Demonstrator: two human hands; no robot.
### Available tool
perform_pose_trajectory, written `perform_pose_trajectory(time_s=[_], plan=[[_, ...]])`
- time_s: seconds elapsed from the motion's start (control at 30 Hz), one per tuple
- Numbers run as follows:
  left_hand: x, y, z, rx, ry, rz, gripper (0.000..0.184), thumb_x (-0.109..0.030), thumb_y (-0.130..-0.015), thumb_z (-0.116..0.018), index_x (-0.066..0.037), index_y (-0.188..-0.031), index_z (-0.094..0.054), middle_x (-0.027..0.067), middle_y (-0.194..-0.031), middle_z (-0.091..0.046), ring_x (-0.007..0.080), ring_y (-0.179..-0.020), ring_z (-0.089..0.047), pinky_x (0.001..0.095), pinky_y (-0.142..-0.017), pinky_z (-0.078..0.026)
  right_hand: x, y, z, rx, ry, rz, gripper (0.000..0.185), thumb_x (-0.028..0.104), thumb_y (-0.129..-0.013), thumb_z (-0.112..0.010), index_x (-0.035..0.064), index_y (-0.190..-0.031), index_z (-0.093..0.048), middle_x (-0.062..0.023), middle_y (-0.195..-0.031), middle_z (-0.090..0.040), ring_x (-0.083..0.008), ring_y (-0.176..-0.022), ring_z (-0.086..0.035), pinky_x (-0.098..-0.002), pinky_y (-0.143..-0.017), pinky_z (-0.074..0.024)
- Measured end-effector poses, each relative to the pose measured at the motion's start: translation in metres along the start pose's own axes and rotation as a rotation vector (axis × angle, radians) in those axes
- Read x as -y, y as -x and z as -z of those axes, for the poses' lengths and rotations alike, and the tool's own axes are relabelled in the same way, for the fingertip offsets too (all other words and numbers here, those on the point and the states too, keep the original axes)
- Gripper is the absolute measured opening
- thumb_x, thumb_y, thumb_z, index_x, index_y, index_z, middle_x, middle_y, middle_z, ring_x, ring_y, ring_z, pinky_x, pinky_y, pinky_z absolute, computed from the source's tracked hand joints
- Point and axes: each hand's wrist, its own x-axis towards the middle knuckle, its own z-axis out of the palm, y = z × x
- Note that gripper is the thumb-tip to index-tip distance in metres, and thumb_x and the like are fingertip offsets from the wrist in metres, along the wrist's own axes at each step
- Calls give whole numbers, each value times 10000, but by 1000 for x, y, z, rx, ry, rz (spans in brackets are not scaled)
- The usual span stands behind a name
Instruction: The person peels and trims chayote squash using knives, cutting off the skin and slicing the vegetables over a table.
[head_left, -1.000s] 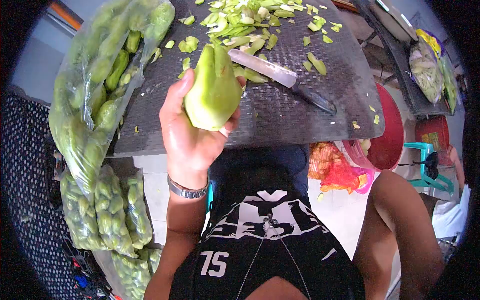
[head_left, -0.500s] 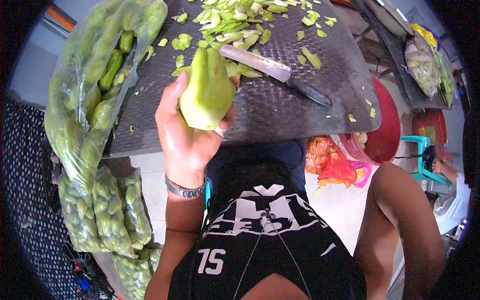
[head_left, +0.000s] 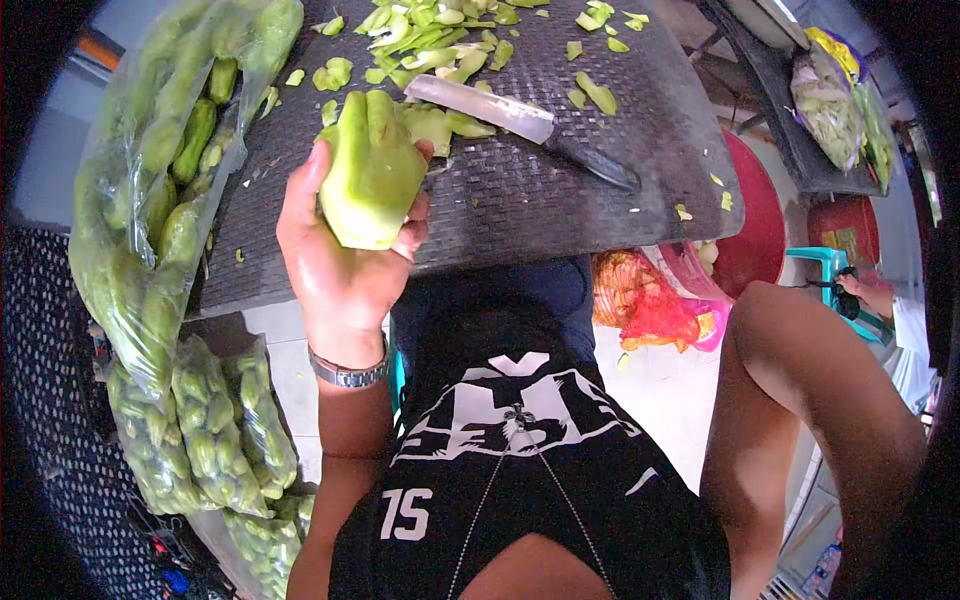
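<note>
My left hand (head_left: 345, 265), with a metal watch on its wrist, is wrapped round a pale green peeled chayote (head_left: 370, 170) with a groove down its top. The chayote is held upright over the near edge of the dark woven tabletop (head_left: 560, 215). Just beyond it lies a knife (head_left: 490, 108), its blade pointing left and its black handle towards the right. A heap of green peelings (head_left: 430, 35) lies past the knife. My right arm is bent at the elbow on the right, and its hand is out of view.
A clear plastic bag of chayotes (head_left: 160, 200) hangs over the table's left side, above more filled bags (head_left: 215, 430). On the right are a red tub (head_left: 755, 220), a red net bag (head_left: 650, 305), a teal stool (head_left: 815, 262) and another person's hand (head_left: 868, 292).
The view has shifted, so the table, knife and bags sit farther left and slightly higher. The chayote remains in my left hand, tilted slightly. Another person's hand has come into view at the right.
</note>
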Motion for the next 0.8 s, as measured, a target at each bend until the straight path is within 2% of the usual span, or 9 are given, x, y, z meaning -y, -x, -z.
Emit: perform_pose_trajectory(time_s=[0.4, 0.8], plan=[[0, 0, 4, 6, 31, 10, 510, -462, -987, -568, -79, -1321, -604, 262, -1151, -678, 263, -735, -651, 316, -538, -511, -7, 1, -5, 10, -26, 1, 238, 233, -1016, -577, 69, -1178, -636, -78, -1061, -586, -152, -832, -559, -267, -708, -501], [8, 0, 2, 12, -48, -19, 560, -472, -983, -553, -16, -1306, -593, 239, -1097, -691, 257, -759, -660, 323, -557, -515, 31, 1, 35, -20, -11, 34, 258, 240, -1008, -584, 43, -1164, -645, -87, -1060, -605, -156, -827, -574, -271, -714, -497]])
